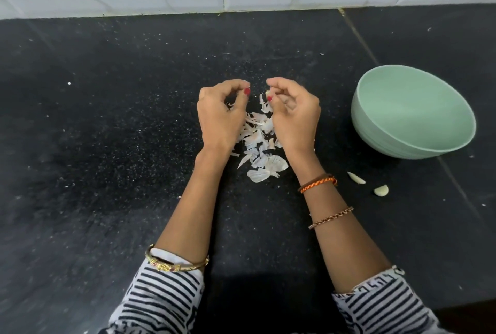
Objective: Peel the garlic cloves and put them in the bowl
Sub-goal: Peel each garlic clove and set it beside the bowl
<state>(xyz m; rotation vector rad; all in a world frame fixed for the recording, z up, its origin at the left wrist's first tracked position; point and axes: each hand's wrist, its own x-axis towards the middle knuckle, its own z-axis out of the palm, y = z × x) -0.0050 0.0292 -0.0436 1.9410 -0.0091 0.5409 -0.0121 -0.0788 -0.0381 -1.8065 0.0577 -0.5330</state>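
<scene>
Green bowl [413,112]: landmark, on black counter [107,118], nothing visible inside. Right hand [294,113], left of the bowl: fingertips pinch a small garlic clove [267,92]. Left hand [221,113], further left: fingers curled, thumb meeting forefinger, seemingly pinching a skin scrap; not certain. Peel pile [261,145]: between the wrists, left of the bowl. Two loose cloves [356,178], [381,190]: on the counter just in front of the bowl, not in it. Risks, judged: the slippery clove may pop from so light a pinch; the wrist may sweep loose cloves away; skins may cling and reach the bowl.
</scene>
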